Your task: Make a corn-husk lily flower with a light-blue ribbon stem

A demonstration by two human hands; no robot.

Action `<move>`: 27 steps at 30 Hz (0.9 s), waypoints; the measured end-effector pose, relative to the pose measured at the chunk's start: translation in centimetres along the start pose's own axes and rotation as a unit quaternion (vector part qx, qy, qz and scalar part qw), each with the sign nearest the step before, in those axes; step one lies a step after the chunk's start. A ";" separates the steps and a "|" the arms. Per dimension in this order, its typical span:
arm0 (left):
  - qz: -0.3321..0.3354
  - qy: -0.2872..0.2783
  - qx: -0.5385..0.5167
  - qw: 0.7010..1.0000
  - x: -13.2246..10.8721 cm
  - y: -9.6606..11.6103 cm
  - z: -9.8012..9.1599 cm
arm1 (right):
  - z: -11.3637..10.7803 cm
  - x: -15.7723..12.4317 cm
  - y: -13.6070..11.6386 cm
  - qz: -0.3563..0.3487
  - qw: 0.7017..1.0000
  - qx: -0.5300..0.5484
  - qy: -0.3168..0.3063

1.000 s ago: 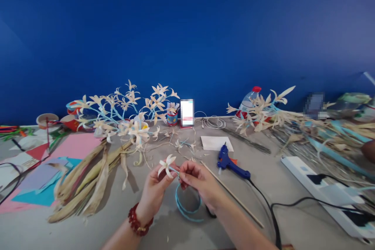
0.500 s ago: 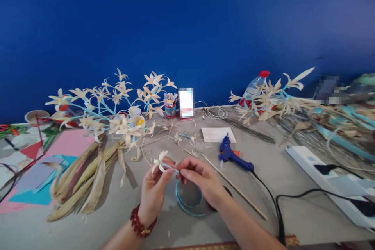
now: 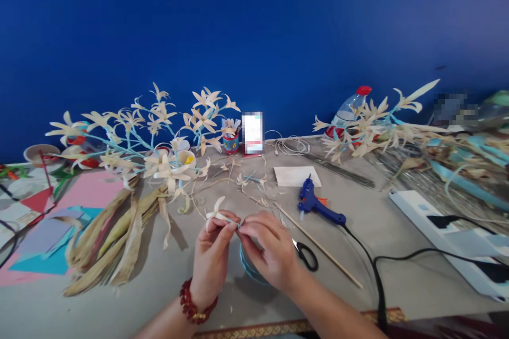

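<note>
A cream craft flower (image 3: pixel 216 212) with narrow petals is pinched in my left hand (image 3: pixel 212 259), close behind its petals. Its thin light-blue stem (image 3: pixel 230 219) points right, toward my right hand (image 3: pixel 272 251). There my thumb and fingers close on the stem's end, fingertips almost touching those of the left. Below the hands curls a light-blue strip (image 3: pixel 247 269), partly covered by my right hand; whether it joins the stem is hidden. Black-handled scissors (image 3: pixel 308 257) lie just beyond the right hand, with a thin wooden stick (image 3: pixel 322 246) past them.
A blue glue gun (image 3: pixel 318 206) with its black cord lies right of centre, near a white power strip (image 3: pixel 433 233). Dried husks (image 3: pixel 107 243) and coloured paper (image 3: pixel 43 259) spread on the left. Flower branches (image 3: pixel 139 137) stand behind. A bottle (image 3: pixel 350 108) leans at the back right.
My right hand has turned and shifted slightly left along the stem, uncovering more of the scissors and covering more of the blue strip. The flower stays in my left hand. The view has shifted slightly.
</note>
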State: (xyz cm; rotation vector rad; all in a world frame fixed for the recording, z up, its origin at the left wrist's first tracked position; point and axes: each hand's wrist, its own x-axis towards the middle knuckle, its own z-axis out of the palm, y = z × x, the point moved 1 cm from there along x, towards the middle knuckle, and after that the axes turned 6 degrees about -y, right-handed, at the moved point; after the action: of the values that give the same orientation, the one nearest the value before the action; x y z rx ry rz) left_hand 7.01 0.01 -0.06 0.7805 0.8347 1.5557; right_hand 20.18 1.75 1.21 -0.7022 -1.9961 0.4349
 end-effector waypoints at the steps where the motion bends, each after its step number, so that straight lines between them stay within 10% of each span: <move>1: -0.003 0.003 -0.001 1.000 -0.1 0.0 -0.1 | -0.1 0.0 0.0 -0.003 1.000 -0.011 0.000; 27: -0.015 -0.024 -0.051 0.998 -0.1 0.1 -0.6 | 0.0 0.1 0.3 -0.049 0.998 0.008 0.030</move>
State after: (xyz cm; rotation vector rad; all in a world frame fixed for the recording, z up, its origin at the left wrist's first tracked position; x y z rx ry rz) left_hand 6.51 -0.13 -0.28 0.7261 0.7241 1.5353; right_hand 20.21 2.09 1.07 -0.5988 -1.9588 0.3667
